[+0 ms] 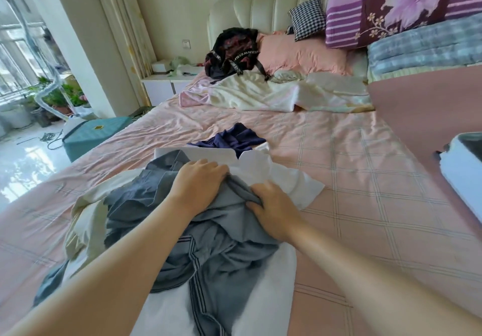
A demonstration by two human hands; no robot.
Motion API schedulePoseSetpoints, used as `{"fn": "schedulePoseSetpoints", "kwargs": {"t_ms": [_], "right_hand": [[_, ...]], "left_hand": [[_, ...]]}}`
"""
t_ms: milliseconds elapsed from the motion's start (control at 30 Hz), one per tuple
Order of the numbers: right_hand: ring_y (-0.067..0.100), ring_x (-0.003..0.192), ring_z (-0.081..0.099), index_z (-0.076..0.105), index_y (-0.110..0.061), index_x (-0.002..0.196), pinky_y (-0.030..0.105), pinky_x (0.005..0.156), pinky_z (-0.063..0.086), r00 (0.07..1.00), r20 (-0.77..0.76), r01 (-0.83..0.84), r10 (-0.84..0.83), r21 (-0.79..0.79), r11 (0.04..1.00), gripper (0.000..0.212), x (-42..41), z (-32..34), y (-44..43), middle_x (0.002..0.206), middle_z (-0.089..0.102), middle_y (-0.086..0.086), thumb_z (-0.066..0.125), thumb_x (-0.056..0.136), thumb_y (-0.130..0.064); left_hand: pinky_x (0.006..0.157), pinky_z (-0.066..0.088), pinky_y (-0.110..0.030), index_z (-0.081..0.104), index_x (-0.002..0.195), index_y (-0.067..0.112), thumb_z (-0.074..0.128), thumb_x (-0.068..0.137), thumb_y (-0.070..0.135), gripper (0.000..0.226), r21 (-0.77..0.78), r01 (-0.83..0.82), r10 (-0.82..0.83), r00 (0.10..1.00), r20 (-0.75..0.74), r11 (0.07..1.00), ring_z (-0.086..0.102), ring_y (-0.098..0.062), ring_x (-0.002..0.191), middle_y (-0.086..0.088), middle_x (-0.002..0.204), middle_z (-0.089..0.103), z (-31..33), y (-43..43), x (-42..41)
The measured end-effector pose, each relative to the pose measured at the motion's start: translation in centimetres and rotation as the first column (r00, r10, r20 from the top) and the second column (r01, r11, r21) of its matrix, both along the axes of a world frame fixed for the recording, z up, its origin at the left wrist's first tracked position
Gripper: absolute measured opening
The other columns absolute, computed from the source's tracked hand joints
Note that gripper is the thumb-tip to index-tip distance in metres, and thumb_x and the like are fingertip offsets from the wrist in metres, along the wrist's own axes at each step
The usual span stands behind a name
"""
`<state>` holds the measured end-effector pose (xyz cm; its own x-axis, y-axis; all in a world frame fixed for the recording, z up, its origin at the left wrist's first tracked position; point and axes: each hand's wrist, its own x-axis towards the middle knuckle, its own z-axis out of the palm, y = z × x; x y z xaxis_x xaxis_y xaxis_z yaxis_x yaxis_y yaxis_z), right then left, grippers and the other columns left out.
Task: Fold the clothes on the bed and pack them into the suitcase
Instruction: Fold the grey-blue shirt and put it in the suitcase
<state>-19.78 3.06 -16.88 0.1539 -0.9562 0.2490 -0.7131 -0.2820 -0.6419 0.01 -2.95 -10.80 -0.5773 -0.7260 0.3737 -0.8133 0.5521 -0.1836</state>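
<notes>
A crumpled grey-blue garment with dark stripes lies on top of a white shirt on the pink bed, close in front of me. My left hand grips a bunch of the grey cloth near its top edge. Just to its right, my right hand pinches a fold of the same garment. A cream garment sticks out under the pile on the left. A dark navy garment lies just beyond the white shirt. The white edge of the suitcase shows at the right border.
Farther up the bed lie a rumpled cream and pink blanket, a black patterned garment and a pink pillow. Folded quilts are stacked at the back right. A teal box stands on the floor left of the bed.
</notes>
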Motion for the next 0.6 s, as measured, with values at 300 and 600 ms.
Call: {"fn": "schedulePoseSetpoints", "kwargs": {"t_ms": [300,600], "right_hand": [[0.008,0.086,0.060,0.046,-0.044,0.087,0.030,0.072,0.045,0.961,0.216,0.179,-0.174,-0.004,0.984,0.027,-4.8,4.7,11.6,0.092,0.064,-0.013,0.040,0.105,-0.025],[0.024,0.089,0.060,0.055,-0.031,0.086,0.043,0.083,0.050,0.899,-0.307,0.339,-0.313,0.034,0.940,0.024,-10.3,9.6,27.6,0.094,0.065,-0.005,0.035,0.098,-0.025]], "left_hand": [[0.066,0.048,-0.037,0.060,0.102,0.016,0.037,0.106,0.030,0.027,0.046,0.140,-0.122,0.953,-0.277,0.989,0.060,-0.028,0.086,-0.001,0.099,0.065,2.3,9.9,-5.9],[0.075,0.047,-0.033,0.065,0.110,0.018,0.045,0.103,0.038,0.029,0.293,0.283,-0.208,0.942,-0.263,0.913,0.060,-0.024,0.096,-0.002,0.106,0.067,4.1,24.7,-8.9]]}}
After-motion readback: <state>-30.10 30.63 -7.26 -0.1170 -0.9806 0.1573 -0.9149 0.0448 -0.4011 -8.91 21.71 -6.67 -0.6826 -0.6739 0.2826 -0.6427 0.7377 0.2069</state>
